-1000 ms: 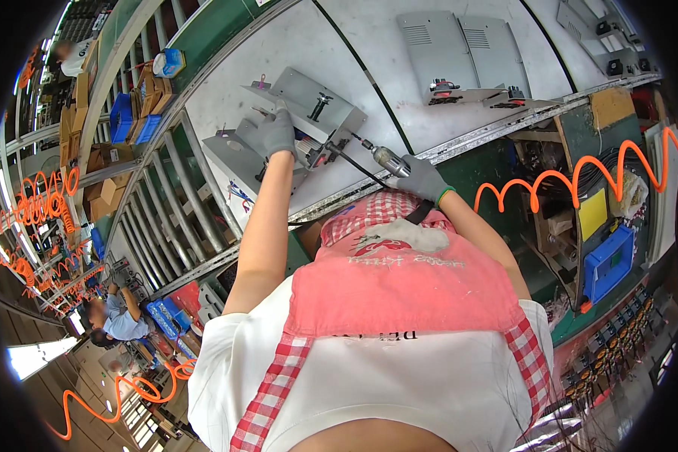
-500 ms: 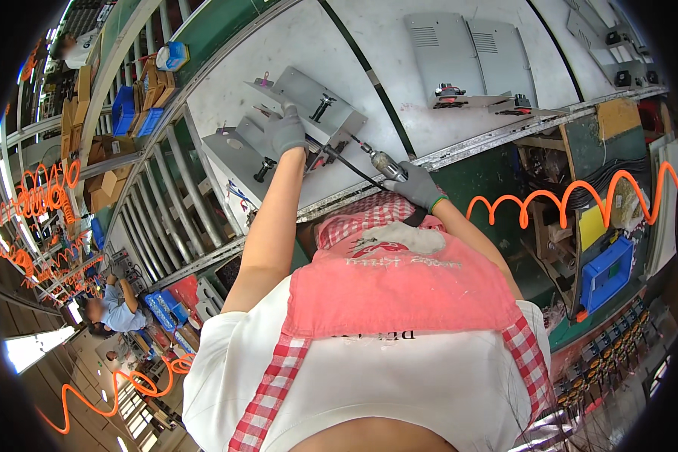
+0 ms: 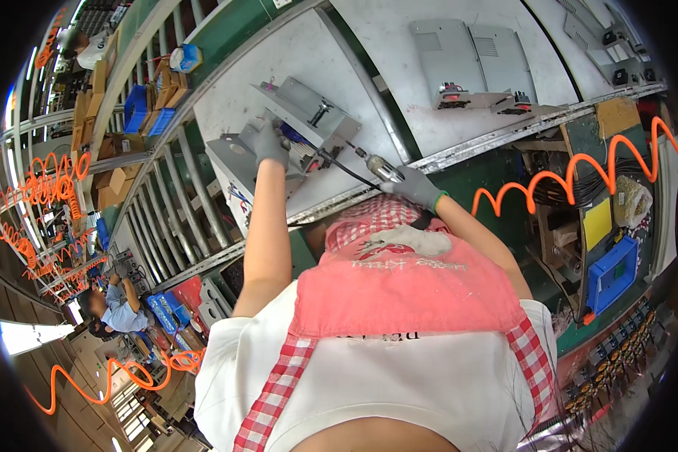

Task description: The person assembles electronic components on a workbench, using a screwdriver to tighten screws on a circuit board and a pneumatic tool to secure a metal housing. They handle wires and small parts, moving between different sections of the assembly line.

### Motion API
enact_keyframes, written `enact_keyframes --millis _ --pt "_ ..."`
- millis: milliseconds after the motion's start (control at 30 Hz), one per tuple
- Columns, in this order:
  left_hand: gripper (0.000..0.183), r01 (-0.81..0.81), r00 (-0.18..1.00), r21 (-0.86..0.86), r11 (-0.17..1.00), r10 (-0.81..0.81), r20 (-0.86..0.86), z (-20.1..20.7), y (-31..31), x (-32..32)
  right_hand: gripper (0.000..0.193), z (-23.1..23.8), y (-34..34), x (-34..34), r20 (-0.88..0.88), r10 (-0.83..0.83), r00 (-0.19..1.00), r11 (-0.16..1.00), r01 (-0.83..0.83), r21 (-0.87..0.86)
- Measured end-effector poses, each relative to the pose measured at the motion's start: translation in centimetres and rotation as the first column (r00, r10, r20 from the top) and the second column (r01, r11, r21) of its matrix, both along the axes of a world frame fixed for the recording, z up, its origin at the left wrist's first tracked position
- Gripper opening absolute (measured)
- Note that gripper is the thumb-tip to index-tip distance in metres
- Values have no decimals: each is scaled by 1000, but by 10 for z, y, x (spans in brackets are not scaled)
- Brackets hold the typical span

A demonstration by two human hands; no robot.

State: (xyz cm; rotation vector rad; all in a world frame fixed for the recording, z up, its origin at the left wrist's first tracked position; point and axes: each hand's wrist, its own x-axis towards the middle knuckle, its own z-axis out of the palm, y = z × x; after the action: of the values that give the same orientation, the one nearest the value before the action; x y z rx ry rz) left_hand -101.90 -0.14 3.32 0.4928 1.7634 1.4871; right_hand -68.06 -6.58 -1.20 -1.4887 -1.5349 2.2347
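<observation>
My left hand (image 3: 270,146), in a grey glove, reaches between two grey metal housings. Its fingers are curled and partly hidden against the left housing (image 3: 232,155); I cannot make out what they grip. A small dark round part shows beside it. The right housing (image 3: 313,105) lies tilted, with a black post (image 3: 321,113) on its face. Wires and a blue part show under its near edge. My gloved right hand (image 3: 414,187) is wrapped around a metal power screwdriver (image 3: 384,167), its bit pointing up-left at the right housing's near corner. A black cable or hose (image 3: 346,163) runs past it.
Two more grey vented panels (image 3: 474,60) lie farther right on the white bench. Metal rollers (image 3: 188,188) run along the left. An orange coiled hose (image 3: 572,181) hangs at right above a blue bin (image 3: 610,275). A person in blue (image 3: 120,309) is at work at far left.
My left hand has moved left and down, off the right housing's edge to the left housing, uncovering wires between them. The right hand keeps the screwdriver in nearly the same place.
</observation>
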Motion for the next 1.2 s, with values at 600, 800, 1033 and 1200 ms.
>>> enact_keyframes --millis 600,800,1033,1200 --pt "25 158 621 312 937 -340 707 63 -99 35 44 156 -44 -23 -171 -2 985 982 34 188" --pt "23 166 626 311 936 -344 700 54 -113 30 41 165 -57 -32 -156 0 988 983 29 183" --pt "19 139 709 296 945 -304 637 62 -117 37 41 163 -67 -40 -150 -13 989 980 43 197" --pt "20 226 720 316 921 -377 583 51 -123 36 41 158 -75 -44 -143 0 990 972 34 234"
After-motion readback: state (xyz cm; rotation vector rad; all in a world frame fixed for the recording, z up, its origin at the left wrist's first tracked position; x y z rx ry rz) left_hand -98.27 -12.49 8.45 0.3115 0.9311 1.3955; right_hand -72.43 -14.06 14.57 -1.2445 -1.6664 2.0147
